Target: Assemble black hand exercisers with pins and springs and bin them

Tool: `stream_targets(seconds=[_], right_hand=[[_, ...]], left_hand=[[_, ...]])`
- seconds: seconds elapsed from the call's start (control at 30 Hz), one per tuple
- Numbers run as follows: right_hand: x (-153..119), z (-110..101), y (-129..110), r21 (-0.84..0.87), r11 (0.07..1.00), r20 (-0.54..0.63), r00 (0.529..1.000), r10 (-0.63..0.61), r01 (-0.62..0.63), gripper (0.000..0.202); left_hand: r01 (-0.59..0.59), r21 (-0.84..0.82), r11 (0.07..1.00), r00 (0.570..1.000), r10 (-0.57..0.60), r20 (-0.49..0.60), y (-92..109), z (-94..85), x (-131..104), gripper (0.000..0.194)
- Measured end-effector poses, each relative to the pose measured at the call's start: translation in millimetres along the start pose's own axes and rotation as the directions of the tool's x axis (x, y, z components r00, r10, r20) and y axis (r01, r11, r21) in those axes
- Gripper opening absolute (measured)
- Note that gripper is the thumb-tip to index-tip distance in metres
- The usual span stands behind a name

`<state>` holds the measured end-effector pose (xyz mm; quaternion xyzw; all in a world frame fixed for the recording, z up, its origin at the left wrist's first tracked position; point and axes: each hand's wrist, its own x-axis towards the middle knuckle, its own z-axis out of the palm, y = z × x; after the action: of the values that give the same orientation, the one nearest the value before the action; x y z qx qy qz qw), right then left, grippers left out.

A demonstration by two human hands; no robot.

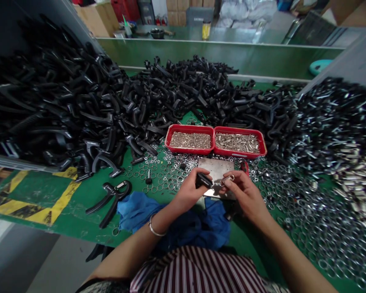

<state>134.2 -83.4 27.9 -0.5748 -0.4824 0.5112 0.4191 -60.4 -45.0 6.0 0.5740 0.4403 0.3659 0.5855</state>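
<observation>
My left hand (190,188) is closed around a black plastic handle (203,180), most of which the palm hides. Between the thumb and fingers of my right hand (247,193) is a small metal coil spring (228,179). Both hands are over a flat metal plate (215,166), with the handle and the spring a short gap apart. A blue cloth (140,207) lies below my wrists. To its left is a hand grip (112,199) with two black handles and a spring across its top.
Two red trays (214,151) of small metal parts stand behind the plate. Black handles (183,89) are heaped at the back and left. Metal rings (332,240) spread over the right, beside piled silver sleeves (360,179) and dark bolts (332,114). Yellow-black tape (59,203) marks the left corner.
</observation>
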Motion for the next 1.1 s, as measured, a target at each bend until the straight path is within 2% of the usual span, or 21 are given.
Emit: stream_targets(seconds=[0.07, 0.13, 0.23, 0.37, 0.47, 0.53, 0.6, 0.7, 0.77, 0.83, 0.9, 0.93, 1.0, 1.1], right_hand=[[-0.4, -1.7, -1.7, -0.029, 1.0, 0.023, 1.0, 0.0, 0.0, 0.023], [-0.4, -3.0, -3.5, -0.057, 0.998, 0.045, 0.999, -0.007, 0.009, 0.022], [0.2, -3.7, -5.0, -0.08, 0.997, 0.097, 0.995, -0.014, 0.022, 0.021], [1.2, -5.5, -4.5, -0.168, 0.984, 0.152, 0.988, -0.041, 0.066, 0.02], [2.0, -7.4, -4.8, -0.283, 0.953, 0.174, 0.983, -0.06, 0.108, 0.02], [2.7, -7.8, -5.6, -0.29, 0.95, 0.211, 0.976, -0.055, 0.116, 0.019], [3.7, -7.6, -6.5, -0.279, 0.954, 0.236, 0.971, -0.045, 0.112, 0.019], [6.0, -7.9, -7.1, -0.305, 0.945, 0.246, 0.968, -0.044, 0.121, 0.021], [7.4, -9.4, -6.4, -0.293, 0.946, 0.277, 0.959, -0.051, 0.135, 0.023], [7.9, -11.6, -4.5, -0.259, 0.954, 0.317, 0.946, -0.063, 0.151, 0.024], [7.7, -13.2, -2.4, -0.234, 0.957, 0.336, 0.938, -0.084, 0.169, 0.024], [7.6, -13.4, -2.1, -0.228, 0.957, 0.341, 0.935, -0.096, 0.181, 0.024], [7.9, -11.8, -5.0, -0.227, 0.953, 0.352, 0.929, -0.113, 0.202, 0.024], [9.6, -6.3, -19.8, -0.274, 0.918, 0.371, 0.912, -0.174, 0.287, 0.021]], left_hand=[[0.041, -0.004, 0.999, 0.999, -0.041, -0.024, -1.2, -5.8, 2.7, 0.038], [0.091, 0.092, 0.992, 0.996, -0.089, -0.027, -2.7, -6.9, 5.3, 0.039], [0.169, 0.148, 0.975, 0.984, -0.176, 0.036, -3.0, 0.9, 6.9, 0.04], [0.315, 0.0, 0.949, 0.94, -0.312, 0.142, -1.1, 14.4, 2.7, 0.038], [0.42, -0.172, 0.891, 0.899, -0.382, 0.215, -1.7, 16.9, -2.7, 0.039], [0.444, -0.25, 0.861, 0.884, -0.375, 0.278, -2.4, 16.8, -6.1, 0.039], [0.415, -0.239, 0.878, 0.893, -0.342, 0.293, -2.4, 17.8, -9.0, 0.035], [0.272, -0.031, 0.962, 0.931, -0.255, 0.261, -0.7, 21.7, -12.5, 0.032], [0.155, 0.09, 0.984, 0.936, -0.176, 0.305, 0.9, 22.3, -15.0, 0.033], [0.056, 0.111, 0.992, 0.914, -0.096, 0.395, 3.5, 18.4, -17.8, 0.038], [0.015, 0.077, 0.997, 0.867, -0.051, 0.496, 8.1, 10.5, -20.3, 0.044], [0.031, 0.048, 0.998, 0.837, -0.052, 0.544, 11.3, 6.0, -21.1, 0.046], [0.148, -0.024, 0.989, 0.784, -0.102, 0.612, 18.5, -1.4, -20.7, 0.045], [0.304, -0.1, 0.947, 0.766, -0.181, 0.617, 26.5, -4.4, -14.5, 0.041]])
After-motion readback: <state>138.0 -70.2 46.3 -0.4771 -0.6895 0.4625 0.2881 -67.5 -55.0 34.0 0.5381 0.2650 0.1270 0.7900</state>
